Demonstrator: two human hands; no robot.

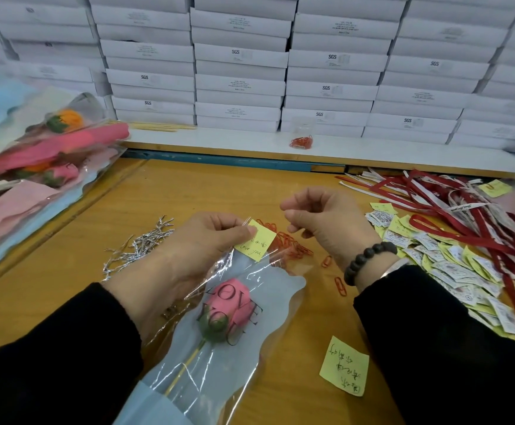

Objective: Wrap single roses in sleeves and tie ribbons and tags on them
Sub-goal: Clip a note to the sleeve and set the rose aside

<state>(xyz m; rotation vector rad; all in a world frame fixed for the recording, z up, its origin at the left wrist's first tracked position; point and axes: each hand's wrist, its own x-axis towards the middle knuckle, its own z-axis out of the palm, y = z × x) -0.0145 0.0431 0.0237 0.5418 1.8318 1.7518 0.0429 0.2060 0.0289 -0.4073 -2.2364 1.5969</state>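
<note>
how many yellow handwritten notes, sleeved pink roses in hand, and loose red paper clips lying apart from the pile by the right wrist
Yellow handwritten notes: 2, one pinched by the left hand against the sleeve, one flat on the table
Sleeved pink rose in hand: 1
Loose red paper clips beside the right hand: 2, at and
Total: 5

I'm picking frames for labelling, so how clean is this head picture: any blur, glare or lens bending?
Head view: the centre is sharp, with the pink rose and the yellow tag pinched by the left hand readable; the clear sleeve shows streaks of glare; the wrapped roses at far left are smeared; the stacked white boxes bow outward from wide-angle distortion; lighting is even, shadows soft.
</note>
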